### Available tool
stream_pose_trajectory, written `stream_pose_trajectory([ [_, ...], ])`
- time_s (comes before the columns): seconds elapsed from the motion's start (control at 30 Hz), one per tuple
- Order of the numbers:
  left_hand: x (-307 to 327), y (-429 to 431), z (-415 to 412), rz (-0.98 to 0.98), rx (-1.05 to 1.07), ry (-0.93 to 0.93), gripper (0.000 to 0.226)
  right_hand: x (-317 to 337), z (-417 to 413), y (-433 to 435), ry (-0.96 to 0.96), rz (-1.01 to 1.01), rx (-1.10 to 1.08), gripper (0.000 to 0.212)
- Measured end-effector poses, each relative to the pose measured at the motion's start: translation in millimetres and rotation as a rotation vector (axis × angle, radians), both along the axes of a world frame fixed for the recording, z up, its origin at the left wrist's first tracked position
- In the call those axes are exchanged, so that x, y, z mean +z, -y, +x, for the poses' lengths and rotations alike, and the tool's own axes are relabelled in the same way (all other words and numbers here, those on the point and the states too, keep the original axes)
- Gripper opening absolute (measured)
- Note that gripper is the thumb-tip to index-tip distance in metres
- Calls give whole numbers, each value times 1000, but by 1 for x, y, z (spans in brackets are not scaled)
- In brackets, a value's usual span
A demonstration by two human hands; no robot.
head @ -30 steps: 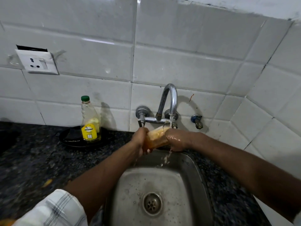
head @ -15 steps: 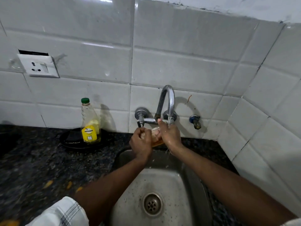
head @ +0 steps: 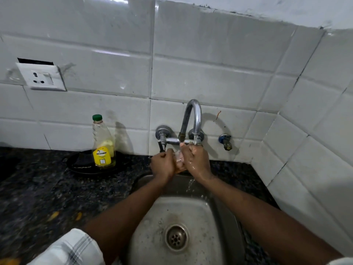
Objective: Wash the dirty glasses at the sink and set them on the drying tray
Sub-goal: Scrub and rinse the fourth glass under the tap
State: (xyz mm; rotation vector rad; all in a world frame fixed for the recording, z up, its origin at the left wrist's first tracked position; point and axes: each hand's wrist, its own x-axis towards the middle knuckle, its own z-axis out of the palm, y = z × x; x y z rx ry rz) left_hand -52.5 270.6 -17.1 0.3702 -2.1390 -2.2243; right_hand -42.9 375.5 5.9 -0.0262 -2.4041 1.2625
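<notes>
At the sink [head: 225,217]: steel basin, drain nearest.
Left hand [head: 164,165]: grip closed around the glass [head: 178,161].
Right hand [head: 196,161]: wet, wrapped on the glass's other side.
Glass: held under the tap [head: 193,119], over the basin's far edge.
Counter [head: 38,188]: soap bottle [head: 103,144] on a dark plate [head: 80,165], left of the tap.

sink [head: 225,217] basin open, tap [head: 193,119] overhead, bottle [head: 103,144] left

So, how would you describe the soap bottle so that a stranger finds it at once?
Start at the curved faucet over the sink and look left along the dark counter. The soap bottle stands upright in a black dish by the wall: clear plastic, green cap, yellow label.
</notes>
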Motion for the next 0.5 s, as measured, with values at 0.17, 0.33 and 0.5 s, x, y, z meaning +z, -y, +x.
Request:
stream_pose_trajectory([
  [0.17,12,6,-9,117,-289,382,32,-6,1,-7,55,-68,2,45],
  [0.33,-4,-5,1,-249,98,-225,29,2,-3,1,76,-194,-97,41],
  [0.5,13,13,-10,5,-430,394,48,3,12,-3,72,-82,91,41],
])
